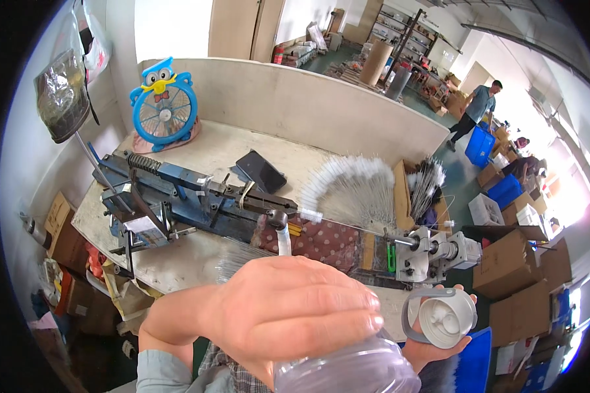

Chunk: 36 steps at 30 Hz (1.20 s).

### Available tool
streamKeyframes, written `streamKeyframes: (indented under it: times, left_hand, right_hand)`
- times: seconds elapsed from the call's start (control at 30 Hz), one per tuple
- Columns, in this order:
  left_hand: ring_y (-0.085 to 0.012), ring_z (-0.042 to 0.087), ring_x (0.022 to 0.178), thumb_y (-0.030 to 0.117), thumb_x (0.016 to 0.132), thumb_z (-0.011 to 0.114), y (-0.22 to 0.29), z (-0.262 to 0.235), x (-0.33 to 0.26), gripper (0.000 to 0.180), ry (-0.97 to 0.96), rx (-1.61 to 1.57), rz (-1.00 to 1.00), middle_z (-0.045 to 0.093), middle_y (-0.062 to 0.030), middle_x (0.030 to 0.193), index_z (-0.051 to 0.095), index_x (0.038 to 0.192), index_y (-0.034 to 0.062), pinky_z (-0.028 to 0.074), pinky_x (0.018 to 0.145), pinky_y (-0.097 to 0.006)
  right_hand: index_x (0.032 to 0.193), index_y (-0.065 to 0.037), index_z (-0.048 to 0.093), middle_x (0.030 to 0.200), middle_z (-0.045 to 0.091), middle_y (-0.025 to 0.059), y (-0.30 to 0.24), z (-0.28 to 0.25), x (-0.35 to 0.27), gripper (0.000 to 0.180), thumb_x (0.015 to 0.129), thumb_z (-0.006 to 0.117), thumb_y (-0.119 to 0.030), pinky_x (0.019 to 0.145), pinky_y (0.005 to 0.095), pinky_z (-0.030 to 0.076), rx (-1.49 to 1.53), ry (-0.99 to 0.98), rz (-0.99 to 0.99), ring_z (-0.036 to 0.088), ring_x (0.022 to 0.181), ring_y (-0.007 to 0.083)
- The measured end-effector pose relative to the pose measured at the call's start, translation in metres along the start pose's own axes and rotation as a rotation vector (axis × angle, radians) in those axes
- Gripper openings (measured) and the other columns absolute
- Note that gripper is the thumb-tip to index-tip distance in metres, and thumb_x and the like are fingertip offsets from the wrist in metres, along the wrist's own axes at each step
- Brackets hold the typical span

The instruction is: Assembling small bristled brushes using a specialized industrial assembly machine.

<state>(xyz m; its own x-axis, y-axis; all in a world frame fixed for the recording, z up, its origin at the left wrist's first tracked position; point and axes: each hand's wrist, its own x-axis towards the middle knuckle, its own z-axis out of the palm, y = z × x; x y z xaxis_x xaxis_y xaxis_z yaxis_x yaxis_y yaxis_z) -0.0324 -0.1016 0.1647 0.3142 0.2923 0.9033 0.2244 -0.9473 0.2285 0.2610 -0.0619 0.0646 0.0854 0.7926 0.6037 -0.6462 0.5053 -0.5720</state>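
Close in front of me, my left hand (301,308) is wrapped over a clear plastic bottle (347,370), whose lower part runs out of view at the bottom edge. Off to the right, my right hand (426,350) holds a grey and white bottle lid (442,321) with a carrying loop, its hollow inner side turned up toward me. The lid and the bottle are apart. Behind my hands, a blue bench machine (183,190) stretches across the worktable (236,141). A lever with a dark knob (277,219) and a white-wrapped shaft rises just beyond my left hand.
Wire brushes with white bristles (354,180) lie fanned behind the machine, near a cardboard box (403,190) of more brushes. A black phone (262,171) and a blue cartoon fan (165,108) are on the table. At far right, a person (482,108) walks with a blue crate (480,145).
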Motion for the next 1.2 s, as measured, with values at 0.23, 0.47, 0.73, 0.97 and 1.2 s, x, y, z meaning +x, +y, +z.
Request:
streamKeyframes:
  times: [0.23,0.47,0.73,0.97,1.2]
  left_hand:
    - [-0.0317,0.066,0.088,0.029,0.066,0.075,-0.011,-0.012,-0.034,0.055,-0.063,-0.134,-0.258,0.063,-0.0183,0.105,0.056,0.108,-0.0024,0.054,0.073,-0.038]
    - [-0.028,0.065,0.09,0.041,0.045,0.087,0.013,-0.008,-0.089,0.088,-0.021,-0.125,-0.657,0.062,-0.0143,0.107,0.054,0.116,0.0002,0.052,0.076,-0.033]
    - [-0.0243,0.062,0.098,0.039,0.046,0.089,0.044,0.005,-0.149,0.091,0.203,-0.243,-1.086,0.061,-0.0133,0.108,0.05,0.119,0.0004,0.048,0.085,-0.035]
    - [-0.0211,0.06,0.102,0.036,0.046,0.088,0.062,-0.009,-0.169,0.089,0.348,-0.235,-1.055,0.06,-0.0115,0.11,0.05,0.119,0.0002,0.048,0.087,-0.035]
    - [-0.0214,0.057,0.106,0.031,0.05,0.086,0.09,-0.018,-0.178,0.088,0.578,-0.262,-1.04,0.057,-0.0115,0.114,0.047,0.122,0.0003,0.047,0.09,-0.037]
  right_hand:
    - [0.137,-0.023,0.037,0.138,0.035,0.0093,0.006,0.069,0.015,0.074,0.078,0.054,-0.064,0.099,0.0568,0.035,-0.005,-0.044,-0.047,0.04,0.12,0.0366]
    - [0.115,-0.009,0.053,0.114,0.049,0.0238,0.041,0.126,0.025,0.066,0.065,0.079,-0.044,0.083,0.0468,0.048,-0.292,-0.484,-0.045,0.054,0.104,0.0393]
    - [0.104,-0.008,0.064,0.115,0.053,0.0186,0.069,0.164,0.0,0.05,0.062,0.082,-0.029,0.084,0.0434,0.05,-0.535,-1.044,-0.128,0.057,0.103,0.0375]
    - [0.106,-0.006,0.063,0.116,0.053,0.0174,0.099,0.184,-0.011,0.045,0.066,0.077,-0.024,0.086,0.0443,0.048,-0.273,-1.163,-0.033,0.056,0.103,0.0368]
    - [0.115,-0.005,0.057,0.119,0.051,0.0179,0.106,0.21,-0.033,0.049,0.072,0.072,-0.023,0.092,0.0448,0.044,-0.199,-1.231,-0.077,0.052,0.108,0.036]
